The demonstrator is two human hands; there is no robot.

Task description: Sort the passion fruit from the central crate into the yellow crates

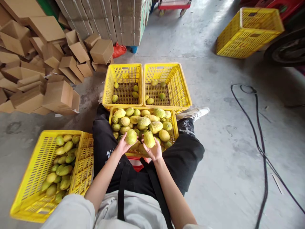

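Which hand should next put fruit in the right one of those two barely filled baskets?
Probably the right hand: it holds a yellowish fruit in line with the right basket. The left hand, holding a greener fruit, lines up with the left basket.

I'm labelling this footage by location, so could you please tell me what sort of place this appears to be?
Probably a produce warehouse or packing area: several perforated yellow plastic crates hold oval yellow-green fruit, and many open brown cardboard boxes lie heaped on the left.
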